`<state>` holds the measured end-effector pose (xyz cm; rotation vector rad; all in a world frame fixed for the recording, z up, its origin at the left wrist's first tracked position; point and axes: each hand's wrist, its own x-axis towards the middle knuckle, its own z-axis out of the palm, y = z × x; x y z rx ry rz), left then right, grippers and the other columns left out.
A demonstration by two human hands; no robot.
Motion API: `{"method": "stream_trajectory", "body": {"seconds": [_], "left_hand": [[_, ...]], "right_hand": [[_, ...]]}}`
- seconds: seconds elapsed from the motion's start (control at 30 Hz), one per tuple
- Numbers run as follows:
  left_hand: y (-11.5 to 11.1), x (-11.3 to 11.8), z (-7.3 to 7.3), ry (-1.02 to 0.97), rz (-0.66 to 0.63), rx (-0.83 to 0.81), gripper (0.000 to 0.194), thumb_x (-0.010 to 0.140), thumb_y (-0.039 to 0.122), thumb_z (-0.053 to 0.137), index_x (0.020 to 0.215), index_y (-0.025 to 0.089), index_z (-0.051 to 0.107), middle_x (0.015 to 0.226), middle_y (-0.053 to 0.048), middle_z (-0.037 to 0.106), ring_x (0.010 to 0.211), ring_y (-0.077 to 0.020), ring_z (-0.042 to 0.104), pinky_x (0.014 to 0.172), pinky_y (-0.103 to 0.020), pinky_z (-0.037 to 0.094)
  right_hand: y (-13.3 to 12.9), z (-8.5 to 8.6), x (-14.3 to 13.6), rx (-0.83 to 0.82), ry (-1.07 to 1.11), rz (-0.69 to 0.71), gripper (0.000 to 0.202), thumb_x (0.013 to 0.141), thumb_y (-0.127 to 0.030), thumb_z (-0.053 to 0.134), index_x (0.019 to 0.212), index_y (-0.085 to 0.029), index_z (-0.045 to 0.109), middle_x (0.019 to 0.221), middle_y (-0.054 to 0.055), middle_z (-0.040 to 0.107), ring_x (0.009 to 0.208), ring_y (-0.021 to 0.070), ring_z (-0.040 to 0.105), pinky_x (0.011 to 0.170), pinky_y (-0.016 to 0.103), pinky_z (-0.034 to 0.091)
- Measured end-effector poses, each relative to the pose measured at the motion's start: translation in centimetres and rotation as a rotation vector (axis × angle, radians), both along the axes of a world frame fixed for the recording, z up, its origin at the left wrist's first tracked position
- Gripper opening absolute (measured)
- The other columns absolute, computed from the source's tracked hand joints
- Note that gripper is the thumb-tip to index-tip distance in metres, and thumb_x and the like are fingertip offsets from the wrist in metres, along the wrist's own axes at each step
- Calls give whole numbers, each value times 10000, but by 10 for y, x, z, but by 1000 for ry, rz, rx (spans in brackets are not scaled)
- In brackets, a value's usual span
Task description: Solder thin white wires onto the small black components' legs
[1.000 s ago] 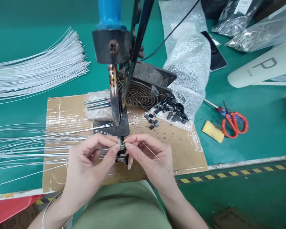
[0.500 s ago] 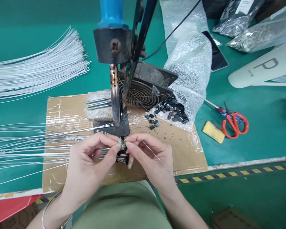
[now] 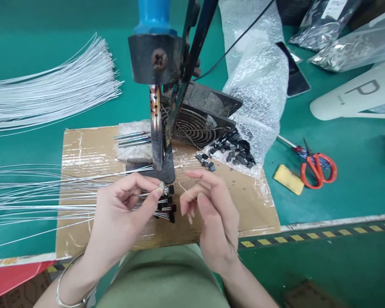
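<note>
My left hand (image 3: 123, 209) pinches a small greyish-white piece (image 3: 161, 186) between thumb and forefinger, just below the hot iron's metal tip; its kind is too small to make out. My right hand (image 3: 213, 214) is apart from it to the right, fingers curled around a thin wire (image 3: 186, 191) whose end sticks out toward the left. Under and beside the left fingers lie white wires (image 3: 77, 199) with black connectors (image 3: 171, 208) on their ends, resting on cardboard (image 3: 205, 226).
A blue-handled heating iron (image 3: 155, 128) hangs from a stand above the hands. Behind it is a black fan (image 3: 195, 124). Black pieces (image 3: 237, 149) spill from bubble wrap (image 3: 259, 85). Scissors (image 3: 319, 169), a yellow sponge (image 3: 288, 179) and a wire bundle (image 3: 51, 90) lie around.
My right hand has drawn away to the right and a little down, taking the thin wire with it. The black connectors now show more. My left hand stays nearly in place.
</note>
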<state>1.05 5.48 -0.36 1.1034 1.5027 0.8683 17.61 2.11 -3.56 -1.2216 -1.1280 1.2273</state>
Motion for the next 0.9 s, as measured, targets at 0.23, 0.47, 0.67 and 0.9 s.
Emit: {"method": "stream_trajectory", "body": {"seconds": [0.23,0.47,0.67,0.9], "left_hand": [[3,1,2,22,30,-5,93,825,195,795,742,219,762,854,8,801,619,-86,608,538,-198,399],[4,-2,1,49,43,22,95,825,192,795,742,224,763,811,19,784,594,-77,571,524,-191,371],[7,-1,2,31,101,30,92,792,180,810,725,219,760,763,22,754,571,-72,550,537,-189,389],[11,0,3,56,145,33,98,774,177,819,711,224,761,699,29,707,536,-73,512,493,-208,328]], "right_hand": [[4,3,7,72,-188,-20,237,1036,-138,473,819,-232,482,756,-40,469,668,127,449,618,296,369],[10,9,1,188,-145,-4,186,963,-62,619,897,-231,579,1202,60,756,1163,215,714,1027,378,529],[11,7,-3,116,-62,-8,201,947,-59,668,888,-245,620,1232,32,803,1153,206,771,1020,343,585],[22,12,-1,18,-34,20,208,958,-108,676,823,-250,606,1199,26,824,1138,209,783,1021,352,600]]}}
